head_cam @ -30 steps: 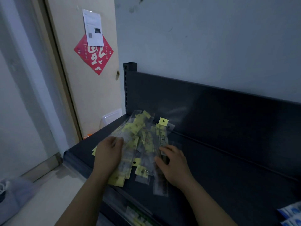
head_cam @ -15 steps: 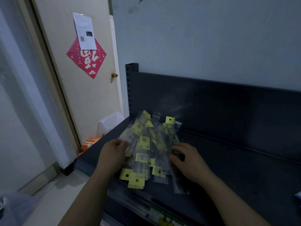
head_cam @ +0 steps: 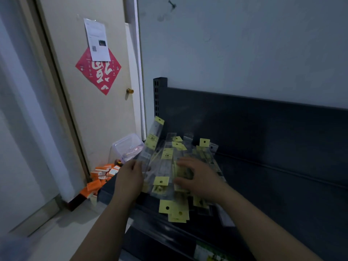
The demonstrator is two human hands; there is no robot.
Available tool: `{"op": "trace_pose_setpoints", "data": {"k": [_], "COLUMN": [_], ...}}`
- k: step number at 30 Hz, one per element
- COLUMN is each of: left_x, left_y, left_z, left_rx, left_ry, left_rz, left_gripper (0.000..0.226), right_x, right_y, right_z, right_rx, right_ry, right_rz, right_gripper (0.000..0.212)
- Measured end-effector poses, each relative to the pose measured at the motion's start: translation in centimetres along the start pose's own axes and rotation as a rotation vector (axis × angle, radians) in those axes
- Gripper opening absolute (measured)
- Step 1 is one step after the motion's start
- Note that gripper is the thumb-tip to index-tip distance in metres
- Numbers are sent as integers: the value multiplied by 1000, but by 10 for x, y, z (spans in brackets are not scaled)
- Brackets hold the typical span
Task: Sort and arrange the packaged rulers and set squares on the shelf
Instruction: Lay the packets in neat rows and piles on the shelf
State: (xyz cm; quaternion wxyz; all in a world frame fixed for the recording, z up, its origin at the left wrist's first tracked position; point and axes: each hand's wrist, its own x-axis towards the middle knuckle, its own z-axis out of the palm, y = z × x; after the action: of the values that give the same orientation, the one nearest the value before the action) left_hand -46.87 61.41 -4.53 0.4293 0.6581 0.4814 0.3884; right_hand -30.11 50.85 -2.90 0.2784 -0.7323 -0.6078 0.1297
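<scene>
A grey wall (head_cam: 244,44) fills the upper right of the dim room, and one pale door (head_cam: 105,119) stands to its left. Below the wall runs one dark shelf (head_cam: 282,194) with a dark back panel (head_cam: 263,129) and one slotted post (head_cam: 159,95) at its left end. A pale floor (head_cam: 56,232) shows at lower left.

The door carries one red diamond paper (head_cam: 98,76), one white sheet (head_cam: 97,42) overlapping the diamond's top corner, and one brass knob (head_cam: 130,90). At the door's foot sits one clear box (head_cam: 128,147), with a scatter of orange packets (head_cam: 101,178) just beside it on the floor; they are too jumbled to count.

The packs (head_cam: 167,166) lie in one loose pile at the shelf's left end, near its front edge. They are clear sleeves with yellow header cards, overlapping too much for an exact count. Those on the left tilt up towards the post, and a few cards jut past the front edge.

There are two hands. The left hand (head_cam: 130,178) is at the pile's left side, fingers curled round the edge of the tilted packs, grasping them. The right hand (head_cam: 199,178) rests on top of the pile with fingers spread, clasping nothing.
</scene>
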Motion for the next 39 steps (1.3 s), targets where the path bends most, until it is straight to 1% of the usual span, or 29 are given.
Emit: {"op": "trace_pose_setpoints", "data": {"k": [2, 4, 5, 6, 9, 11, 13, 15, 18, 21, 24, 27, 29, 31, 34, 37, 39], "left_x": [0, 0, 0, -1, -1, -1, -1, 0, 1, 0, 0, 5, 10, 15, 19, 17, 10], "left_y": [-2, -2, -2, -1, -2, -2, -2, 0, 3, 7, 8, 12, 18, 25, 35, 42, 46], "left_z": [-5, -10, -13, -15, -19, -21, -22, -23, -20, -14, -9, -1, 5, 12, 20, 31, 39], "left_rx": [-69, -124, -150, -182, -275, -311, -344, -368, -402, -376, -210, -57, 66, 140, 187, 205, 207], "left_ry": [-37, -71, -87, -109, -148, -160, -178, -202, -233, -234, -211, -153, -120, -116, -202, -397, -485], "left_rz": [-25, -38, -46, -61, -113, -124, -134, -148, -152, -95, 23, 191, 338, 448, 556, 577, 582], "left_gripper": [30, 30, 28, 26, 21, 18, 15, 13, 16, 17, 14, 18, 21, 23, 30, 29, 25], "right_x": [9, 15, 16, 16, 15, 14, 14, 14, 13, 10, 2, -5, -10, -16, -23, -29, -31], "right_y": [-9, -11, -11, -10, -8, -8, -8, -8, -6, -4, -3, 0, 1, 3, 6, 9, 12], "right_z": [10, 17, 20, 21, 23, 23, 22, 17, 2, -19, -41, -62, -73, -81, -89, -95, -97], "right_rx": [-7, -6, -13, -24, 2, 47, 73, 152, 472, 834, 1070, 1229, 1293, 1338, 1376, 1415, 1458], "right_ry": [-73, -127, -135, -122, -26, 38, 116, 248, 441, 563, 646, 702, 731, 730, 713, 707, 713], "right_rz": [-36, -60, -68, -80, -100, -63, -26, 34, 164, 174, 138, 120, 145, 177, 212, 237, 236], "right_gripper": [70, 75, 73, 66, 32, 17, 15, 18, 18, 16, 15, 17, 17, 16, 17, 21, 24]}}
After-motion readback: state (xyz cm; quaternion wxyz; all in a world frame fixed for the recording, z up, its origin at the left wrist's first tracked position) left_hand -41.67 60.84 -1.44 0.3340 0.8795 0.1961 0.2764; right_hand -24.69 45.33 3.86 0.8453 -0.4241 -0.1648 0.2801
